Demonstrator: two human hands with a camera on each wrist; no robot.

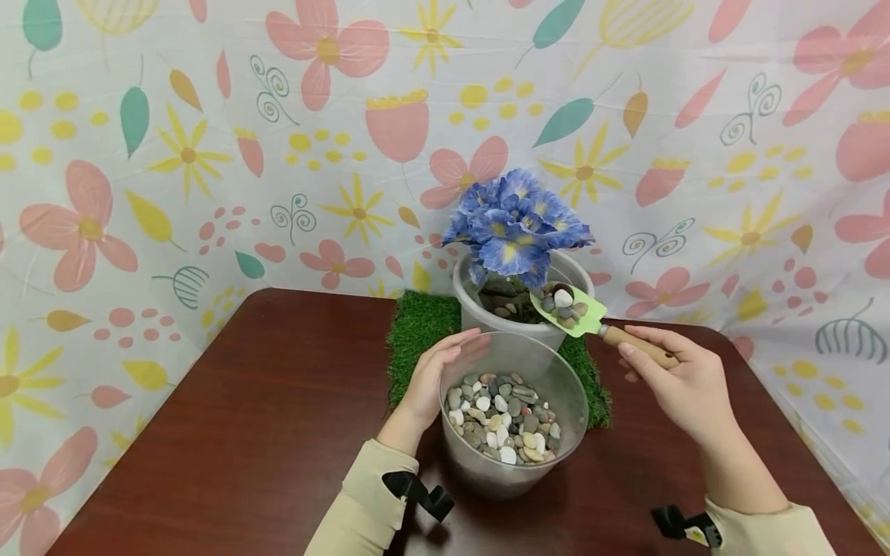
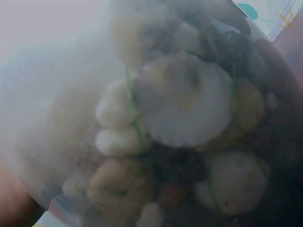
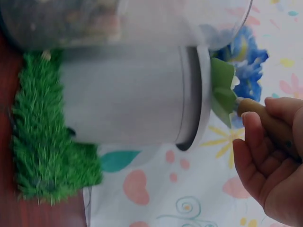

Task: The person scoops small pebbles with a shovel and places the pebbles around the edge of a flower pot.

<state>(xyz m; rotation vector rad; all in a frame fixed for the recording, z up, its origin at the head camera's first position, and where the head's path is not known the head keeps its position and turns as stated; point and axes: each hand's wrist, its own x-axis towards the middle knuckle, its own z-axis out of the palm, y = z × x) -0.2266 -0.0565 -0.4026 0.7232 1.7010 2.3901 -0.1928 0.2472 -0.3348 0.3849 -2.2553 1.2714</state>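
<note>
My right hand [image 1: 688,378] grips the wooden handle of a small garden trowel [image 1: 637,344]. Its light green blade [image 3: 222,85] bears a few grey, white and brown pebbles [image 1: 562,303] over the right rim of a pale grey flowerpot [image 1: 480,313]. Blue flowers [image 1: 518,228] stand in that pot, with some stones at their base. In front is a clear plastic bucket [image 1: 487,480] partly filled with mixed pebbles [image 1: 504,417]. My left hand [image 1: 426,380] rests against the bucket's left side, fingers extended along the wall. Through the cloudy wall, stones [image 2: 184,104] fill the left wrist view.
Under the flowerpot lies a green artificial grass mat [image 1: 424,324]. Everything stands on a dark reddish-brown table [image 1: 292,401]. A flower-patterned cloth [image 1: 236,139] hangs behind and along both sides. The bucket stands close before the pot.
</note>
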